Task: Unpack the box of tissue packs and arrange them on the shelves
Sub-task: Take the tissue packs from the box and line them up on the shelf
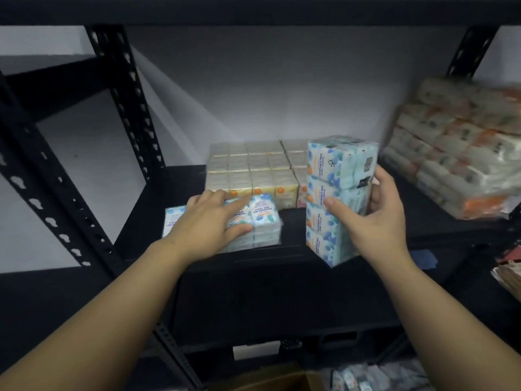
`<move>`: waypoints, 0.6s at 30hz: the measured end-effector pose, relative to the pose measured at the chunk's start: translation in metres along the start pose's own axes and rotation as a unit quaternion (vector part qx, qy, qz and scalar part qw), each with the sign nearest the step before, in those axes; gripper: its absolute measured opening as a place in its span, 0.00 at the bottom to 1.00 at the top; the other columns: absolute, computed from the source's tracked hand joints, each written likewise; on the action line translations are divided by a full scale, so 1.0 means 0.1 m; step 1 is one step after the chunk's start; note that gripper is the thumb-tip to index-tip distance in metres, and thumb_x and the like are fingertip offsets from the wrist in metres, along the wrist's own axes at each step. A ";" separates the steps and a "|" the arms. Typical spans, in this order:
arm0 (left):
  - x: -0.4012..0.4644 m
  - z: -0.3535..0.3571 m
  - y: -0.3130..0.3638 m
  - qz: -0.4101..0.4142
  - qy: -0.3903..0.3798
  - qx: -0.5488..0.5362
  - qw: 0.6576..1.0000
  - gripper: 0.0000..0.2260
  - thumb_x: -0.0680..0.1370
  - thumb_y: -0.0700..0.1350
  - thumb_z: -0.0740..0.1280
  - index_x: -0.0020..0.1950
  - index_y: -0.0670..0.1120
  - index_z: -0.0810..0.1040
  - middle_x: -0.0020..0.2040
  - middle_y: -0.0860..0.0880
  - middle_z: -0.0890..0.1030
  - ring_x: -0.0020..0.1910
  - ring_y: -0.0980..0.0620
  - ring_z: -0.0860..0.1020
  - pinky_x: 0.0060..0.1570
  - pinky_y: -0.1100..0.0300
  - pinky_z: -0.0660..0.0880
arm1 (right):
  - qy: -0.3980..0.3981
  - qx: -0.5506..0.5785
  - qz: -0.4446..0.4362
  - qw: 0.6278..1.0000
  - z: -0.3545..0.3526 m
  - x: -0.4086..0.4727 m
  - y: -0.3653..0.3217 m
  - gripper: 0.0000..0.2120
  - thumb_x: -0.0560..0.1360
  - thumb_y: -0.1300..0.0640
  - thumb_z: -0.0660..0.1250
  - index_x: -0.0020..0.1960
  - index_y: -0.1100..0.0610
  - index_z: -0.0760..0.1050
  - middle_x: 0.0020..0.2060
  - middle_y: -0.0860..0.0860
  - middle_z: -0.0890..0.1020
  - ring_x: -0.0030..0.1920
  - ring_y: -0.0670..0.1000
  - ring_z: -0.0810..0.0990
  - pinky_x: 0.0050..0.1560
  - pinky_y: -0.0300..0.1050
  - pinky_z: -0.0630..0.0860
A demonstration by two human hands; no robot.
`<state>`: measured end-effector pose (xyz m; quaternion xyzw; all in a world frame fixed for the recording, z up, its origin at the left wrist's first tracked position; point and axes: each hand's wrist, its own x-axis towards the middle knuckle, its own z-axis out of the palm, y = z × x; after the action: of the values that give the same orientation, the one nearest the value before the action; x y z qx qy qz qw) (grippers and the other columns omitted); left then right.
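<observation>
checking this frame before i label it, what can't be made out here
- Cardboard box, head view: cut off by the bottom edge, contents unseen.
- Flat blue tissue pack: left hand rests over it, hiding its middle.
- Upright blue tissue pack: right hand grips it, covering its right side; the small print is unreadable.
- Orange-and-white packs at right: motion-blurred, label unreadable.

My two bare arms, nothing worn

Both of my forearms show uncovered from elbow to wrist, with no sleeve reaching into sight. My left hand (210, 221) and right hand (375, 218) carry no glove, ring, watch or band that I can see. Fingernails look short and plain.
</observation>
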<state>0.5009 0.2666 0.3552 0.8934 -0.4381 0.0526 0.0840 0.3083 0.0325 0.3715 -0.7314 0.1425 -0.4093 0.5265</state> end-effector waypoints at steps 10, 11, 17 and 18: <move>0.43 -0.20 0.52 0.026 0.044 -0.143 0.988 0.28 0.75 0.68 0.68 0.71 0.55 0.77 0.64 0.56 0.79 0.64 0.56 0.75 0.66 0.55 0.72 | -0.051 0.039 -0.002 0.998 -0.17 0.42 0.14 0.36 0.70 0.56 0.81 0.72 0.44 0.66 0.62 0.45 0.82 0.60 0.42 0.83 0.55 0.38 0.82; 0.49 -0.18 0.63 0.039 0.044 -0.147 0.987 0.27 0.76 0.66 0.69 0.71 0.55 0.77 0.66 0.56 0.79 0.65 0.56 0.75 0.66 0.56 0.72 | -0.058 0.052 0.003 0.997 -0.18 0.46 0.16 0.36 0.71 0.57 0.80 0.72 0.46 0.65 0.63 0.45 0.82 0.60 0.42 0.83 0.55 0.38 0.82; 0.83 -0.03 1.11 0.050 -0.031 -0.296 0.953 0.35 0.75 0.62 0.74 0.78 0.61 0.64 0.63 0.64 0.80 0.58 0.67 0.79 0.60 0.60 0.78 | -0.125 0.114 0.033 0.985 -0.34 0.67 0.43 0.36 0.69 0.55 0.79 0.70 0.49 0.64 0.63 0.47 0.83 0.63 0.50 0.83 0.57 0.49 0.83; 0.87 -0.01 1.16 0.045 -0.040 -0.307 0.950 0.36 0.75 0.62 0.75 0.78 0.62 0.62 0.62 0.64 0.81 0.57 0.66 0.79 0.59 0.59 0.79 | -0.143 0.112 0.040 0.983 -0.38 0.69 0.46 0.36 0.69 0.54 0.80 0.70 0.49 0.65 0.63 0.47 0.83 0.64 0.51 0.83 0.58 0.50 0.82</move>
<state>0.4624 0.1297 0.3829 0.8051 -0.4756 -0.1164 0.3347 0.3333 -0.0553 0.3654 -0.7127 0.0485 -0.2922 0.6359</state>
